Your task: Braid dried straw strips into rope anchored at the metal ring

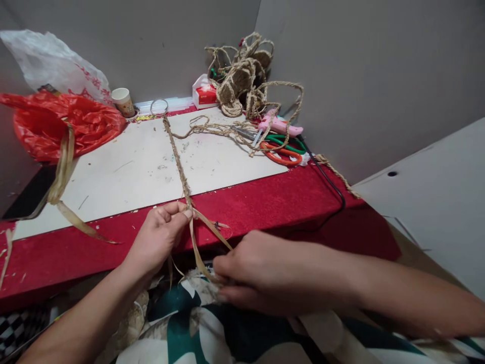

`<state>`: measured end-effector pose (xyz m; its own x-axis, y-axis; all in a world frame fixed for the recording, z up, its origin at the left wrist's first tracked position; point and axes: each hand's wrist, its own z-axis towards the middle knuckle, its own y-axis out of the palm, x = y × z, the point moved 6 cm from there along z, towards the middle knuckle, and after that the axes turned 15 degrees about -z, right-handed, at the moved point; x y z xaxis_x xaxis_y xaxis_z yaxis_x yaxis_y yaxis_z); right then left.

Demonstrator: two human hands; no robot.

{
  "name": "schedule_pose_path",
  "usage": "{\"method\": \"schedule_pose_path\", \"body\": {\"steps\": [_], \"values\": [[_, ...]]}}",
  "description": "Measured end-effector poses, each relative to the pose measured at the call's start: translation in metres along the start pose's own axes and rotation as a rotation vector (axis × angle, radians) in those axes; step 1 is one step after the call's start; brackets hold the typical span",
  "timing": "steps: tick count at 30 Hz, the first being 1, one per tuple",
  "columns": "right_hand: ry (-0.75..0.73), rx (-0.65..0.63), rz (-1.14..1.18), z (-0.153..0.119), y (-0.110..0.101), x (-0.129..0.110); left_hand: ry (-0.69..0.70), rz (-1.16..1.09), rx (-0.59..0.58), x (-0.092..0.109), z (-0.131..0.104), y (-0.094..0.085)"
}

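The cord [176,156] is laid across the board [125,172] on the tabletop [250,207], with a ring [166,108] seen at its 12 o'clock end. Its 6 o'clock end is pinched in the left hand [162,232], thumb against finger. Strips [196,247] are led towards 5 o'clock, where the right hand's [246,270] grip is curled closed on them, fingertips partly hidden. Rope [237,83] is heaped at 1 o'clock, a glue gun [279,124] placed at 2, a red bag [89,121] at 10.
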<state>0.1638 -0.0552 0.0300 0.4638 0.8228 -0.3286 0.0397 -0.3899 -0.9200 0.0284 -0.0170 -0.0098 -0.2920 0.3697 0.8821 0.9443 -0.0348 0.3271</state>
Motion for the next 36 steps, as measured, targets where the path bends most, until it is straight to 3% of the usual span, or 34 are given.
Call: {"method": "schedule_pose_path", "body": {"steps": [2, 5, 6, 7, 11, 14, 18, 21, 25, 29, 32, 36], "values": [[0.115, 0.126, 0.216, -0.005, -0.021, 0.016, -0.016, -0.023, -0.015, 0.002, -0.001, -0.001], [0.283, 0.513, 0.400, 0.000, -0.046, 0.045, -0.024, -0.044, -0.045, 0.005, 0.000, 0.002], [0.291, 0.568, 0.451, 0.007, -0.047, 0.051, -0.029, -0.053, -0.059, 0.005, 0.000, 0.003], [0.272, 0.545, 0.520, 0.017, -0.042, 0.055, -0.036, -0.061, -0.073, 0.005, 0.001, 0.005], [0.177, 0.254, 0.769, 0.054, -0.013, 0.061, -0.030, -0.056, -0.085, 0.005, 0.003, 0.006], [0.170, 0.151, 0.921, 0.063, -0.003, 0.064, -0.005, 0.035, -0.093, 0.007, 0.002, 0.005], [0.265, -0.001, 1.227, 0.065, 0.009, 0.060, 0.099, 0.230, -0.113, 0.016, 0.000, 0.004], [0.370, 0.084, 1.321, 0.063, 0.011, 0.057, 0.219, 0.496, -0.141, 0.026, -0.006, 0.004], [0.461, 0.262, 1.306, 0.060, 0.012, 0.052, 0.342, 0.984, -0.046, 0.033, -0.019, 0.003], [0.460, 0.320, 1.456, 0.059, 0.016, 0.045, 0.377, 1.314, 0.018, 0.021, -0.031, 0.014], [0.424, 0.279, 1.536, 0.059, 0.019, 0.040, 0.354, 1.454, 0.009, 0.002, -0.039, 0.023], [0.398, 0.259, 1.567, 0.056, 0.021, 0.041, 0.288, 1.375, -0.169, -0.008, -0.052, 0.025]]}}
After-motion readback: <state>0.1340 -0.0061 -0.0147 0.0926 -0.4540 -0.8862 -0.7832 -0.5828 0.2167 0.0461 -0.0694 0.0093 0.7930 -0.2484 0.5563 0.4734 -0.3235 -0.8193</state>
